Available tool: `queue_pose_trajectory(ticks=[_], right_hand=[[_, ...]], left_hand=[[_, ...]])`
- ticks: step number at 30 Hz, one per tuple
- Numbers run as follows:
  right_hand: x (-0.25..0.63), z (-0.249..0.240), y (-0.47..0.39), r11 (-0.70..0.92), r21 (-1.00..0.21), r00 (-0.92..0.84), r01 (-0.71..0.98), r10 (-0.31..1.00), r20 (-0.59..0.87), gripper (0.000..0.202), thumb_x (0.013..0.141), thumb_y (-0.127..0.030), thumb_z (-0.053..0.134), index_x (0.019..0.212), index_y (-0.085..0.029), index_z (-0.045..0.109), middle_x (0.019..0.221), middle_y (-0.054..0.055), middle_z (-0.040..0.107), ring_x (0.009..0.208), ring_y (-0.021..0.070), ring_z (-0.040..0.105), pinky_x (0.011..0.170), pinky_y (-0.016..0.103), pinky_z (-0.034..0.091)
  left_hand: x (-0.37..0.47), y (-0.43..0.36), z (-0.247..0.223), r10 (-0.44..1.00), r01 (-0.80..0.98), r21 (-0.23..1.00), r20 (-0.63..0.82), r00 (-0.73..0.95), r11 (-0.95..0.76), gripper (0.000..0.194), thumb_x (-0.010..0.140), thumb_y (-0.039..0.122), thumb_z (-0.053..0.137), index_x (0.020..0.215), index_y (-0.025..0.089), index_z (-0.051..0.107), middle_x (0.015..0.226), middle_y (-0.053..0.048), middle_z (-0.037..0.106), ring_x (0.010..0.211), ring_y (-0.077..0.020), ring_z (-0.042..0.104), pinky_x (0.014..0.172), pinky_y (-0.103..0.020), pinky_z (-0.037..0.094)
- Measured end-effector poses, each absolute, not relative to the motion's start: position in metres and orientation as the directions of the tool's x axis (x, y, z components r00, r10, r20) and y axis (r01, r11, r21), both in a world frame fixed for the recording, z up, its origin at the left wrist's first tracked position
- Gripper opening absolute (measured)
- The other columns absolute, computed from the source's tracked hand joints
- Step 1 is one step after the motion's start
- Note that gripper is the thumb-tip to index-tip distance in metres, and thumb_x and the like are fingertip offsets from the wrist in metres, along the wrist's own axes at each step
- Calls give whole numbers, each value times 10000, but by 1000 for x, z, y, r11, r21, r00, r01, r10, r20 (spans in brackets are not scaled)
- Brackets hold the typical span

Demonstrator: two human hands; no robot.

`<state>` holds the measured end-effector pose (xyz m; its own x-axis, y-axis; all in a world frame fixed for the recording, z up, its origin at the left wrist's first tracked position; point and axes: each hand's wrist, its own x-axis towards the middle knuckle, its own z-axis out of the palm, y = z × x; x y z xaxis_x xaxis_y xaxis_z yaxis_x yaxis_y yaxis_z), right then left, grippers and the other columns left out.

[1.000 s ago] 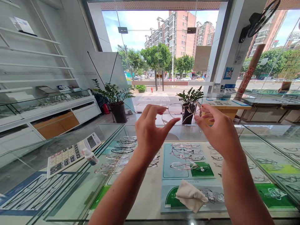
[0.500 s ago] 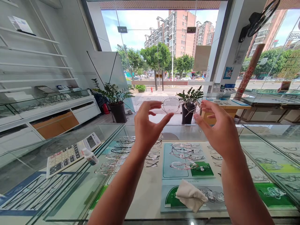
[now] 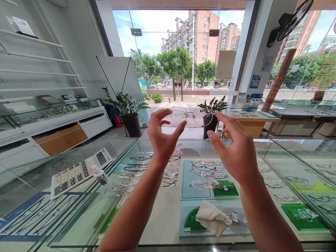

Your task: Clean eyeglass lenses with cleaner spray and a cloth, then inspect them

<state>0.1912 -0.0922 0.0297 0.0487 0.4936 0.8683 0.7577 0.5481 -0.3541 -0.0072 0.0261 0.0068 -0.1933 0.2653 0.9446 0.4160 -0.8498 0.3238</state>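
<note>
A pair of thin-rimmed eyeglasses with clear lenses is held up above the glass counter, in front of the window. My left hand grips it at the left lens, with the index finger at the outer rim and the thumb below. My right hand has its thumb and fingers apart beside the right lens; the index fingertip is close to the rim, and whether it touches I cannot tell. Below, a crumpled beige cloth lies on the counter.
Rows of eyeglass frames fill the glass display counter. On its left are a calculator and a small white bottle. Two potted plants stand beyond, near the glass doors. A wall fan hangs at upper right.
The eyeglasses have moved left and turned so both lenses face me more squarely. My right hand has shifted left, and its thumb and fingers have spread off the frame.
</note>
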Motion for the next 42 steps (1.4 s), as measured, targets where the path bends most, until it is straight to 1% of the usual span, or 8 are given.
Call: queue_pose_trajectory(ticks=[4,9,14,17,27,30,35,42], right_hand=[[188,26,-80,589,-481,189,649,488,852,447,1064,-443,553,1446,-248,682,1476,132,722,1321,302,711,1009,499,652],[187,18,-53,665,-641,328,382,551,767,382,1061,-466,564,1315,-234,731,1383,123,779,1309,271,735,1048,481,644],[189,11,-38,721,-671,361,174,587,725,295,1015,-444,682,1204,-231,761,1285,109,817,1246,261,767,1056,480,643],[188,9,-35,776,-622,418,101,534,735,222,987,-410,738,1138,-250,769,1218,81,827,1200,254,780,1048,478,644],[174,11,-44,869,-365,443,335,197,875,65,989,-313,703,1038,-272,715,1089,60,753,1158,254,764,1037,485,647],[178,9,-42,819,-444,444,364,266,855,103,1005,-356,687,1053,-266,699,1070,62,757,1112,246,769,990,458,654],[190,6,-32,739,-623,473,254,467,747,184,983,-421,722,1019,-241,712,1013,65,794,982,226,773,870,405,649],[192,9,-32,718,-670,518,187,508,689,196,937,-425,764,993,-240,733,984,59,799,931,214,759,859,406,631]], left_hand=[[-4,25,4,147,470,257,955,-258,-844,540,858,465,855,1267,253,575,1230,-105,692,1163,-261,718,792,-373,620],[0,15,0,-61,660,144,959,-278,-737,628,772,496,909,1243,264,564,1193,-122,672,1147,-310,668,752,-430,616],[0,11,0,-156,706,60,959,-238,-705,640,756,474,923,1242,259,566,1165,-114,659,1112,-309,663,780,-442,611],[-1,16,2,-207,659,-9,953,-222,-752,653,761,463,922,1260,255,557,1186,-103,650,1113,-296,671,776,-419,614],[-1,36,0,-61,383,37,969,-240,-923,602,798,442,900,1270,262,572,1247,-77,606,1142,-252,676,817,-381,625],[3,28,0,9,392,111,968,-252,-913,561,812,430,887,1248,248,583,1216,-80,617,1097,-236,674,762,-350,609],[9,14,-1,32,498,164,964,-263,-852,560,772,386,909,1213,233,599,1130,-71,653,1036,-234,665,713,-346,584],[13,8,1,27,525,160,967,-252,-836,558,752,354,926,1193,228,609,1106,-71,669,1052,-246,663,702,-348,565]])
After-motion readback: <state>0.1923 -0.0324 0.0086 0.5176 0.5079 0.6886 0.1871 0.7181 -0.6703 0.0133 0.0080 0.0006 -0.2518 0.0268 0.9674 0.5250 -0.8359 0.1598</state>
